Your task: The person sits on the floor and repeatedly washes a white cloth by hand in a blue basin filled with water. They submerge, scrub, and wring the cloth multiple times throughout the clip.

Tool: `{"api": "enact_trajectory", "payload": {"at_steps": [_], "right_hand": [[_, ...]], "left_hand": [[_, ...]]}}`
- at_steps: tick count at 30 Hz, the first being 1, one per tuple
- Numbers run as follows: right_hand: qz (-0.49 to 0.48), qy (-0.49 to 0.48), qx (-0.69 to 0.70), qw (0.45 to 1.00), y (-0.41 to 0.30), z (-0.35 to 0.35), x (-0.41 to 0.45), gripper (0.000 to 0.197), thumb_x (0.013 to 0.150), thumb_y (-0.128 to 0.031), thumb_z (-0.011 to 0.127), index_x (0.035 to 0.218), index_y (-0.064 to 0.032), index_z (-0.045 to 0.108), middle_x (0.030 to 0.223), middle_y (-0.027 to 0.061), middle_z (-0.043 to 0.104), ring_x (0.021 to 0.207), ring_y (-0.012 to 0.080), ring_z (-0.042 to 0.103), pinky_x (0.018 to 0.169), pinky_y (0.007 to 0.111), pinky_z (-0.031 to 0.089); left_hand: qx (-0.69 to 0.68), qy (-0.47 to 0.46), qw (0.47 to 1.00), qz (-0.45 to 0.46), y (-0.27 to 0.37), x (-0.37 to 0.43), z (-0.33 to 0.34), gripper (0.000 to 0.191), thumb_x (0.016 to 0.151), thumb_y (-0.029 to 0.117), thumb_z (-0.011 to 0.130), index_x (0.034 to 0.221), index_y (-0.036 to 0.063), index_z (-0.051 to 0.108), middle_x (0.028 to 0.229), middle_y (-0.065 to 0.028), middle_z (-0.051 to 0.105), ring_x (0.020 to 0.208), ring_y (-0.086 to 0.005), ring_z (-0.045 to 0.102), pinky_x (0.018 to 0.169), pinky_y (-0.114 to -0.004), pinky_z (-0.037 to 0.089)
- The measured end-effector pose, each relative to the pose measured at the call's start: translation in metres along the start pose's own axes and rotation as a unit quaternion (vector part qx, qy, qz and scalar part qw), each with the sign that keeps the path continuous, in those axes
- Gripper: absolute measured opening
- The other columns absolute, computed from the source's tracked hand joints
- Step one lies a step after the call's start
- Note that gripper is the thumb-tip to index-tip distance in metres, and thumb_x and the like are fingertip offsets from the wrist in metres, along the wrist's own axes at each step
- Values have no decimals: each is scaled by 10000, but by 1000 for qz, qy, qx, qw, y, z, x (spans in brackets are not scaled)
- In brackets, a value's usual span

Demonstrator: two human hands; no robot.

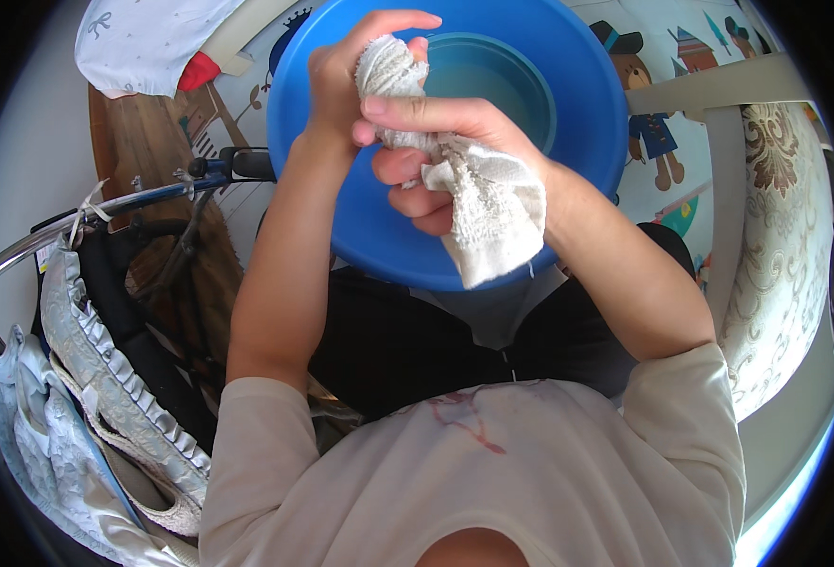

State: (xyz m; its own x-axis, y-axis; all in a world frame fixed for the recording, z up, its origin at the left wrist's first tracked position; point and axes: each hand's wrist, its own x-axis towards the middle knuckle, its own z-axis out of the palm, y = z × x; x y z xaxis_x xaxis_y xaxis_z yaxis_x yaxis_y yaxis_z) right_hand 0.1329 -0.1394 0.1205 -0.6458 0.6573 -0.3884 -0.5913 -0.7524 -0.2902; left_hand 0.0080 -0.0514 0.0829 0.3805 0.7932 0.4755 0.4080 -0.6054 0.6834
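A white terry cloth [491,205] is twisted between my two hands above a blue plastic basin [587,78]. My left hand [339,81] grips its rolled upper end, with the index finger stretched out past it. Lower down, my right hand [452,127] is closed around the cloth's middle, thumb along the top. The loose end of the cloth hangs below my right hand, over the near rim of the basin. Water [484,88] lies in the bottom of the basin, partly hidden by my hands.
To the left stands a folding metal frame [41,244] with black padding and ruffled fabric [126,368]. Patterned upholstery [778,262] is at the right beside a pale frame bar [721,88]. A printed mat with cartoon bears [661,152] lies under the basin. White cloth [147,42] hangs at upper left.
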Motion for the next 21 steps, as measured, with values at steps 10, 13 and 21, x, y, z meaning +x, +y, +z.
{"api": "enact_trajectory", "payload": {"at_steps": [10, 13, 21], "right_hand": [[-24, 249, -728, 638, -34, -23, -14, 334, 764, -183, 691, 1013, 39, 667, 857, 170, 700, 783, 271, 694, 740, 360, 546], [-62, 307, -788, 530, -31, -36, -12, 374, 784, -108, 611, 1118, 57, 635, 1007, 254, 712, 975, 372, 708, 860, 425, 568], [-131, 351, -812, 448, -29, -57, -4, 312, 860, -154, 569, 1123, 3, 632, 1012, 247, 709, 954, 376, 706, 858, 456, 568]], "left_hand": [[121, -229, 966, 9, 8, 5, -2, 258, 747, 101, 755, 989, 163, 691, 790, -124, 696, 748, -336, 670, 678, -370, 526], [194, -239, 951, -21, 11, 4, 5, 261, 760, 65, 709, 1011, 133, 695, 828, -150, 708, 797, -364, 680, 709, -412, 527], [193, -358, 882, -238, -5, 12, 14, 252, 754, 169, 670, 955, 22, 708, 848, -178, 709, 814, -339, 704, 768, -420, 550]]}}
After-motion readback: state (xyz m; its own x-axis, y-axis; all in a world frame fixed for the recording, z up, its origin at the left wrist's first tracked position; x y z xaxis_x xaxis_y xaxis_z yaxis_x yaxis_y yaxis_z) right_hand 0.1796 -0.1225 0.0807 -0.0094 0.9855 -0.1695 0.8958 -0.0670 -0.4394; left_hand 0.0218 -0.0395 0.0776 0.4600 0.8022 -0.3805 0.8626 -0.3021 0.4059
